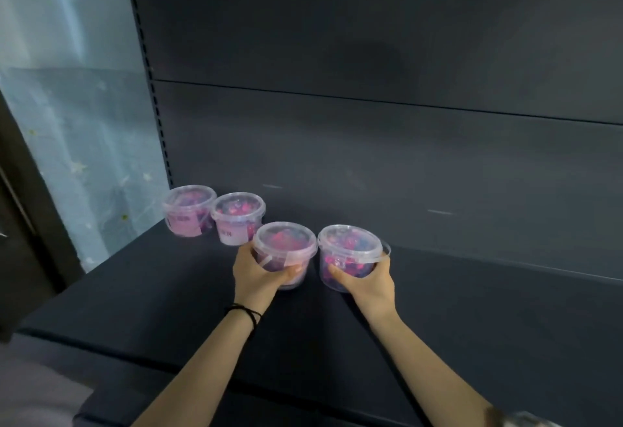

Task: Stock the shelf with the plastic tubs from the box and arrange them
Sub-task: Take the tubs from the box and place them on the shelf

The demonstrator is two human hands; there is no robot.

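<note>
Two tubs stand at the far left of the shelf (438, 308); left hand (258, 276) grips a third tub (286, 251), right hand (369, 280) a fourth tub (350, 251); placement under way, judged; next: set down, align right of the row.

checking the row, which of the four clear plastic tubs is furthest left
The clear lidded plastic tub of pink pieces beside the slotted upright; the other three sit further right.

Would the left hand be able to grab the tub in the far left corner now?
Probably not yet: the left hand grips a nearer tub. The way to the corner tub looks free.
</note>
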